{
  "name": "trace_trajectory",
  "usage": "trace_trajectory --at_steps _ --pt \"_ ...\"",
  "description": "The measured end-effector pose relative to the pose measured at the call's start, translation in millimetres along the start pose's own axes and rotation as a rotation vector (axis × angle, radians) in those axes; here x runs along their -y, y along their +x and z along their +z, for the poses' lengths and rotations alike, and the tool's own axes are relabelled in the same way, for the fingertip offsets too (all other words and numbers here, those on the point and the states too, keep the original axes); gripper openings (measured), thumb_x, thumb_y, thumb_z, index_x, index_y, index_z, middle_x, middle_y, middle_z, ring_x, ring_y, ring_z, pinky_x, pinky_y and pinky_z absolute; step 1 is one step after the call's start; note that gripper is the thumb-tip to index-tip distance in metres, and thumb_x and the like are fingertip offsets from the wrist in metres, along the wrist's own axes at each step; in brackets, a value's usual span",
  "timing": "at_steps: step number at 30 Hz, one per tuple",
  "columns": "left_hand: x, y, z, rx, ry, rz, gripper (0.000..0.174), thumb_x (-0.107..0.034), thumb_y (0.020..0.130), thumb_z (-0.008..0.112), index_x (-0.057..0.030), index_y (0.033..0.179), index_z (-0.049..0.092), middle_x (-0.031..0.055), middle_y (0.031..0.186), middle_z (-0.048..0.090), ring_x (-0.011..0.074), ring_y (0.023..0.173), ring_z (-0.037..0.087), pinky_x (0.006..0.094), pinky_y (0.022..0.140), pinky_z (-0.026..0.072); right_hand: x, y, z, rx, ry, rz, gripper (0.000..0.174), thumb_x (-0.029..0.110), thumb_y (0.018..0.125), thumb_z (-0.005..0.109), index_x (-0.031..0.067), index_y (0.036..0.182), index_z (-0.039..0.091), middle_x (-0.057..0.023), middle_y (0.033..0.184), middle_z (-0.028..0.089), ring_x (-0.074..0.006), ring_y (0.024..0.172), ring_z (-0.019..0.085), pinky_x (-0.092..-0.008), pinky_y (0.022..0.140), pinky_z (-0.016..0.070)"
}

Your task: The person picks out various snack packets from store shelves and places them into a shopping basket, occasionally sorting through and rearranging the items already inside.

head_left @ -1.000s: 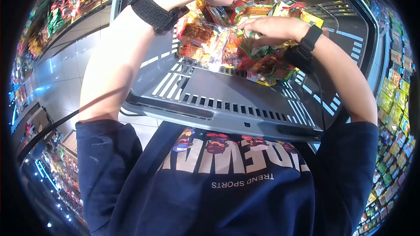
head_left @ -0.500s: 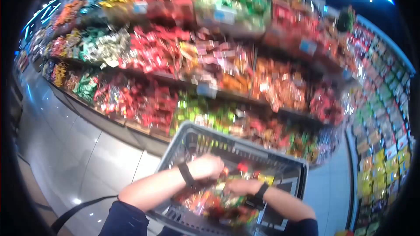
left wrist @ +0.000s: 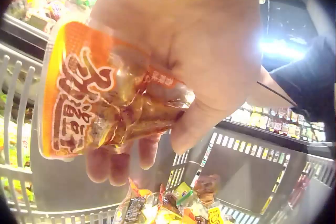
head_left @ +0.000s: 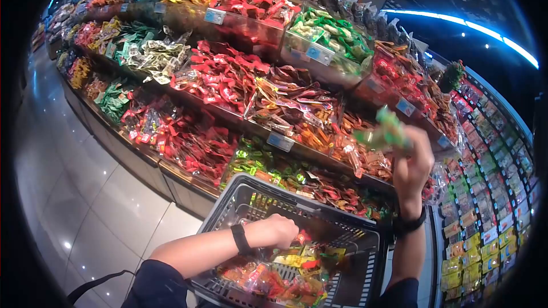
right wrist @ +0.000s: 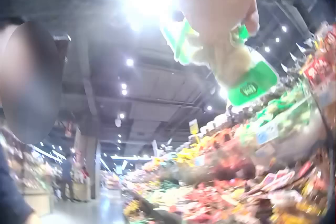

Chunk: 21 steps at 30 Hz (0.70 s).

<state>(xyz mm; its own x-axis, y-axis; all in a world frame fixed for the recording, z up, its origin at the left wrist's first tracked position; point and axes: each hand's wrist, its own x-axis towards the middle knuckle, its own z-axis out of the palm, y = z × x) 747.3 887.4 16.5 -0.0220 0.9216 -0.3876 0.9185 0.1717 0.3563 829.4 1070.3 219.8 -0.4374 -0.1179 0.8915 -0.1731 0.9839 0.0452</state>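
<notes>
My left hand is over the grey shopping basket. It grips an orange-and-clear snack packet with brown food inside, pinched between thumb and fingers in the left wrist view. Below lie mixed snack packets heaped in the basket. Raised in front of the shelves, my right hand holds a green-and-clear snack packet, blurred in the head view. The right wrist view shows its green end hanging below the fingers, with pale food inside.
A tiered display of loose snack packets stands beyond the basket. One upper bin holds green-and-white packets. Hanging packets line a rack on the right. Tiled floor runs along the left. A person stands far down the aisle.
The head view has tilted up from the basket to the shelves. My right hand has risen from the basket with the green packet; my left hand stays over the basket.
</notes>
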Motion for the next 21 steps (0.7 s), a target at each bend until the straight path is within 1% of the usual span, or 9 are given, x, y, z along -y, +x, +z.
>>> trace_trajectory --at_steps 2,5,9,11,12,13,15,17,21 --pt "-3.8 7.1 5.4 -0.010 0.010 0.000 0.026 -0.012 0.077 0.062 -0.0040 0.101 0.071 0.0151 0.103 0.070 0.0280 0.099 0.067 0.0382 0.080 0.0536 -21.4 37.5 21.5 -0.195 -0.210 -0.139 0.028 -0.003 0.078 0.065 0.0024 0.105 0.065 -0.0167 0.099 0.065 -0.0327 0.088 0.064 -0.0355 0.077 0.0514" --pt "-5.1 11.2 9.0 -0.024 0.042 0.008 0.028 -0.013 0.077 0.064 -0.0047 0.103 0.070 0.0129 0.105 0.070 0.0269 0.099 0.067 0.0379 0.081 0.0537 -76.3 99.1 63.3 -0.310 -0.413 -0.208 0.026 0.005 0.082 0.064 0.0077 0.108 0.066 -0.0110 0.098 0.065 -0.0284 0.085 0.065 -0.0350 0.073 0.0526" --pt "-3.4 13.0 7.0 0.023 0.026 0.038 0.027 -0.015 0.083 0.056 -0.0031 0.106 0.064 0.0170 0.105 0.068 0.0318 0.099 0.066 0.0420 0.081 0.0528 -145.3 158.3 128.9 -0.310 -0.533 -0.098 0.030 0.007 0.073 0.067 0.0116 0.103 0.066 -0.0085 0.095 0.063 -0.0292 0.088 0.063 -0.0405 0.075 0.0523" --pt "-3.1 13.8 3.8 0.048 0.007 0.021 0.028 -0.016 0.082 0.057 -0.0036 0.106 0.064 0.0170 0.105 0.068 0.0316 0.100 0.066 0.0422 0.082 0.0529 -184.2 152.4 173.4 -0.042 -0.519 0.051 0.025 0.014 0.076 0.067 0.0112 0.101 0.069 -0.0140 0.098 0.064 -0.0318 0.092 0.063 -0.0426 0.080 0.0518" --pt "-2.7 13.0 4.1 0.046 0.005 0.019 0.028 -0.016 0.082 0.057 -0.0036 0.106 0.064 0.0170 0.105 0.068 0.0316 0.100 0.066 0.0422 0.082 0.0529 -182.0 148.5 178.5 0.433 -0.519 0.159 0.032 0.027 0.082 0.066 0.0122 0.110 0.067 -0.0182 0.108 0.064 -0.0345 0.098 0.063 -0.0435 0.086 0.0511" --pt "-2.4 12.2 5.7 0.022 -0.006 -0.022 0.028 -0.017 0.080 0.062 -0.0057 0.105 0.067 0.0135 0.107 0.069 0.0283 0.101 0.066 0.0402 0.081 0.0536 -195.3 139.8 199.3 0.568 -0.461 0.163 0.054 0.043 0.086 0.062 0.0075 0.126 0.058 -0.0228 0.123 0.059 -0.0384 0.112 0.058 -0.0434 0.097 0.0456" --pt "0.5 13.0 7.3 -0.004 -0.020 -0.055 0.030 -0.018 0.077 0.067 -0.0079 0.105 0.071 0.0101 0.108 0.069 0.0250 0.102 0.067 0.0383 0.081 0.0543 -211.6 123.9 215.6 0.488 -0.265 0.315 0.072 0.053 0.089 0.055 -0.0003 0.137 0.045 -0.0264 0.135 0.049 -0.0399 0.126 0.047 -0.0415 0.107 0.0365" --pt "5.1 13.6 12.8 -0.019 -0.014 -0.044 0.030 -0.018 0.077 0.067 -0.0080 0.105 0.070 0.0103 0.108 0.069 0.0263 0.101 0.067 0.0383 0.081 0.0543 -221.2 123.0 207.6 0.359 -0.263 0.174 0.079 0.052 0.089 0.054 -0.0067 0.139 0.039 -0.0287 0.139 0.043 -0.0394 0.133 0.039 -0.0410 0.111 0.0305" --pt "6.8 12.4 16.5 -0.017 -0.009 -0.010 0.030 -0.019 0.077 0.066 -0.0052 0.103 0.069 0.0131 0.107 0.069 0.0277 0.100 0.067 0.0395 0.081 0.0544 -190.6 134.0 136.2 0.423 -0.319 -0.020 0.061 0.038 0.085 0.064 -0.0040 0.128 0.052 -0.0260 0.134 0.050 -0.0373 0.128 0.045 -0.0401 0.108 0.0357"
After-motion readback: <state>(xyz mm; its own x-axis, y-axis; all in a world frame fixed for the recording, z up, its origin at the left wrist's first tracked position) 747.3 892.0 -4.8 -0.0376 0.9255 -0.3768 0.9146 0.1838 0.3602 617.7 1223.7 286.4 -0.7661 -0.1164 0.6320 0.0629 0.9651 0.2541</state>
